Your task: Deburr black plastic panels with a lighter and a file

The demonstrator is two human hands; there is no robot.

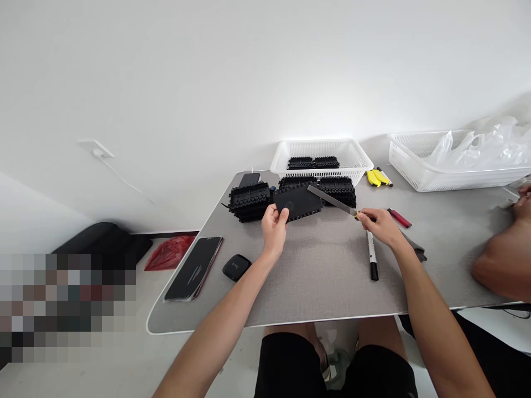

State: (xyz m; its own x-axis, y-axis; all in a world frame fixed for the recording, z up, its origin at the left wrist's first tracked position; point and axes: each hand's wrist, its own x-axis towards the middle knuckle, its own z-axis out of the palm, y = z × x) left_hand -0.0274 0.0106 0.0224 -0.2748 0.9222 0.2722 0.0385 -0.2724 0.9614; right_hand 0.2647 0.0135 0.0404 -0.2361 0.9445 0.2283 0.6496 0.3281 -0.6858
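So a thin black plate is being held up over the near side of some stacked black parts, pinched by its near left corner in the left hand, thumb laid on top. A flat metal file is gripped by its handle in the right hand, fingers wrapped round it, and its blade is pointed left so the tip is seen at the plate's far right edge; whether contact is made can't really be told. Behind that, the stacks are lined up on the grey table: a left stack, a right stack, and a middle stack partly covered by the plate. More black parts are held in a white basket at the far side, with plastic bags piled in another basket to its right. On the near left, a phone and a small black case are laid out. A marker is left just beside the right forearm, and a co-worker's arm is rested at the far right end.
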